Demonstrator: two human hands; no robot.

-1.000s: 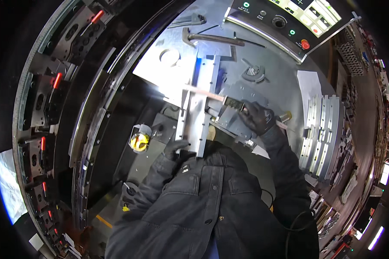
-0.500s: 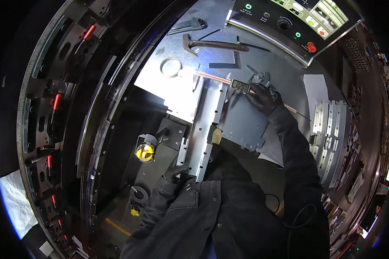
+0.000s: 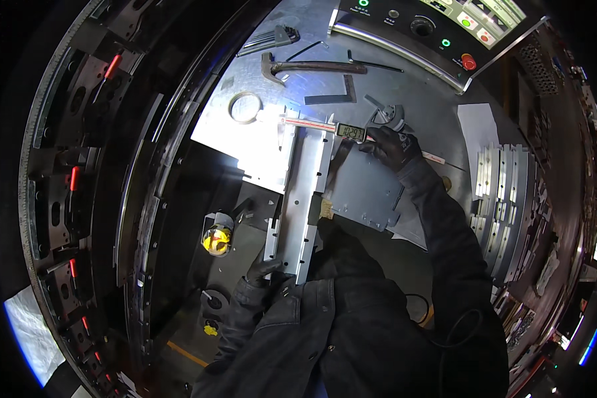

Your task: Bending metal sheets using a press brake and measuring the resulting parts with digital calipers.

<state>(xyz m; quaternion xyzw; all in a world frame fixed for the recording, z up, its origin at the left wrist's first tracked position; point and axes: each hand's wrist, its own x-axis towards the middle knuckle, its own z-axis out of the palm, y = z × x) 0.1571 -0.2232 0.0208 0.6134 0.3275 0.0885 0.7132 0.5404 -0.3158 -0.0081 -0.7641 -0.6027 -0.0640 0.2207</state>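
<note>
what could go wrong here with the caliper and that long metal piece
1. The long metal channel overhangs the table edge, steadied only at its near end by the gloved left hand; a slip could tip or shift it and spoil the reading.
2. The right hand holds the digital caliper at the display end, so its far end may tilt off square.
3. The hammer and metal ring lie close by and could be knocked.

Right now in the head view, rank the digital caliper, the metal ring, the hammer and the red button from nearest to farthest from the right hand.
From the right hand:
1. Digital caliper, touching it, on its left.
2. Hammer, up and left on the table.
3. Red button, up and right on the control panel; close to the hammer's rank.
4. Metal ring, far left.
</note>
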